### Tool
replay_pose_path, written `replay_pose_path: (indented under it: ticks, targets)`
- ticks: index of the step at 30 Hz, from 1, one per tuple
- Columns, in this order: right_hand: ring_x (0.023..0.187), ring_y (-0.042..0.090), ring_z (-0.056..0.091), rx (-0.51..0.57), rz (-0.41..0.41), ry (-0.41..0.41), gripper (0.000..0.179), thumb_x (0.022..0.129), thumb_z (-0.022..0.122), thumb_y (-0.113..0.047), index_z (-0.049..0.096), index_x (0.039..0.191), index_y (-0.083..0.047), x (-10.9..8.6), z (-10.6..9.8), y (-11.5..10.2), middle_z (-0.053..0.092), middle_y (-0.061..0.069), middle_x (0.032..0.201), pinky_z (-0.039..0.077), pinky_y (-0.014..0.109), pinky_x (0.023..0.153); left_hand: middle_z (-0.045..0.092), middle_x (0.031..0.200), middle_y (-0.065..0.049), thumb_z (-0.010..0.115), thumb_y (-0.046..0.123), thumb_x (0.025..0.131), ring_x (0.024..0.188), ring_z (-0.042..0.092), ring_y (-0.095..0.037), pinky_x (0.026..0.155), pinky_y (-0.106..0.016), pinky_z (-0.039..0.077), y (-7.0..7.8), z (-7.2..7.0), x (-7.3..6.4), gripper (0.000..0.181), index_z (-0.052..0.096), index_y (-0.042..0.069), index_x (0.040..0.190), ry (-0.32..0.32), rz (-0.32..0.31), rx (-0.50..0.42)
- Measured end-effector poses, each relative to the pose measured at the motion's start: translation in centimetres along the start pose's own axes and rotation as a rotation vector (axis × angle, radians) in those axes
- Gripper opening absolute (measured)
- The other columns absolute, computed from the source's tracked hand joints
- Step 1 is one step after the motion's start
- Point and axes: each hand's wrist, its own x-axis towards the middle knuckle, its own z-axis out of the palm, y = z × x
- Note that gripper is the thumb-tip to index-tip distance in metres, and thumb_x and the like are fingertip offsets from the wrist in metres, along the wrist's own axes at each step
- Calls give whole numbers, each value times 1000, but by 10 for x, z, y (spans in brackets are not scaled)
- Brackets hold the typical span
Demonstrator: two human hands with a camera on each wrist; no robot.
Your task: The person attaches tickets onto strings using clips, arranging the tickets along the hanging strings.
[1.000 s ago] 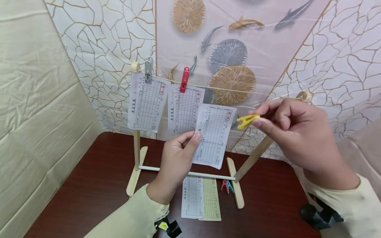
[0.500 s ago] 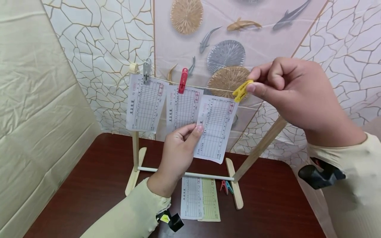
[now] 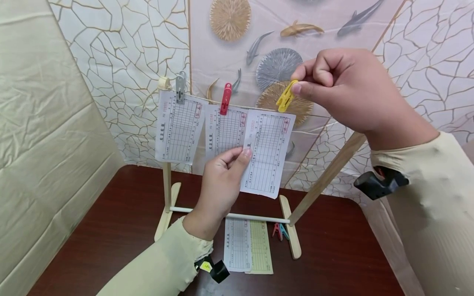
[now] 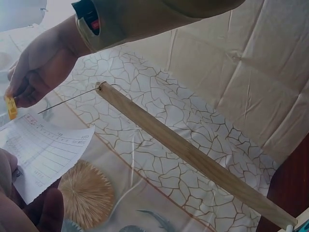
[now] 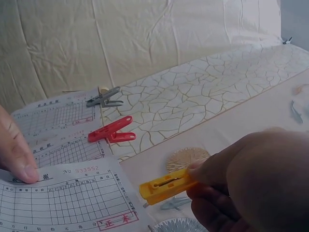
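My left hand [image 3: 222, 181] pinches the left edge of a white receipt slip [image 3: 268, 156] between thumb and fingers, its top edge up near the string [image 3: 255, 107]. Above that edge, my right hand [image 3: 348, 90] pinches a yellow clothespin [image 3: 286, 96], its tips pointing down toward the slip's top. In the right wrist view the clothespin [image 5: 166, 187] lies just beside the slip [image 5: 58, 198]; whether it bites string or paper I cannot tell. To the left, a grey clothespin [image 3: 180, 87] and a red clothespin [image 3: 226, 98] hold two more white slips [image 3: 179, 131] on the string.
A wooden stand with a left post [image 3: 167, 187], a slanted right post [image 3: 326, 179] and a white crossbar [image 3: 240, 216] carries the string. On the dark table [image 3: 333, 246] lie a white slip [image 3: 237, 246], a green slip [image 3: 261, 248] and red and blue clothespins [image 3: 280, 231].
My right hand has risen and moved left with the yellow clothespin, from right of the slip to above its top edge. My left hand has lifted the slip closer to the string.
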Motion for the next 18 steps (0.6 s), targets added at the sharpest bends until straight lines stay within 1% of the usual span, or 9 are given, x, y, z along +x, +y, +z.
replay_pose_path:
  ticks: [3,6,10,13,16,18]
  targets:
    - [104,17,72,-5,-10,-25,57,101,85,-13,36,75,2,4,2,-1,80,-6,105,32,27,56,75,92,-4,77,30,109,81,59,-13,67,-23,51,0,1,1,29,84,11,130,1,-3,-1]
    - [106,18,72,9,-24,-53,58,102,84,-13,35,75,3,6,4,-2,80,-3,107,31,28,55,72,89,-2,77,31,109,80,56,-13,65,-23,48,1,1,2,29,84,11,129,6,-8,-3]
    - [108,19,72,38,-22,-72,58,102,84,-13,35,75,2,9,8,-2,80,1,109,33,27,56,74,90,-3,77,30,109,81,58,-13,66,-23,50,2,1,2,28,84,11,129,8,-9,-8]
    - [107,19,71,40,-17,-89,58,102,84,-14,35,75,2,10,11,-1,81,2,111,31,28,54,75,91,-3,77,30,109,82,61,-12,67,-23,52,3,2,2,28,84,10,129,12,-13,-5]
    - [107,18,71,22,-16,-103,58,103,84,-16,36,76,1,12,14,0,81,2,113,27,29,52,73,89,-2,78,30,109,81,59,-12,67,-23,51,3,2,3,28,84,10,127,21,-17,2]
    - [107,19,70,16,-19,-109,58,104,83,-16,35,76,2,12,16,-1,81,3,114,26,30,51,72,88,-2,78,30,109,81,59,-12,66,-23,50,3,2,3,28,84,9,127,23,-17,3]
